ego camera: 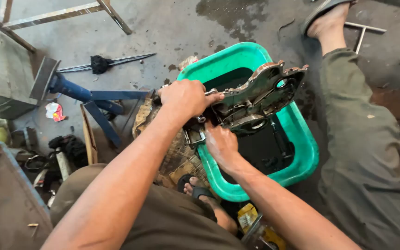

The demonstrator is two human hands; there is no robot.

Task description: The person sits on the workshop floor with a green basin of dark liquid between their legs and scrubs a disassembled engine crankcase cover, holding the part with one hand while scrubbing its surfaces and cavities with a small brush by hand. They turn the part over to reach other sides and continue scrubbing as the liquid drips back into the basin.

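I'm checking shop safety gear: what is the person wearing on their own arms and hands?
Nothing covers them. The left hand and right hand are bare, with no gloves, rings or watch visible. Both forearms are bare up to the frame's edge, with no sleeve in view. The right hand looks grease-smudged.

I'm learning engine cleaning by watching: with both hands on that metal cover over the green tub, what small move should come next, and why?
Probably tilt the grey cast-metal engine cover slightly lower over the green plastic tub. The left hand grips its edge, the right hand supports it from below, and dark liquid fills the tub, so drips would land inside.
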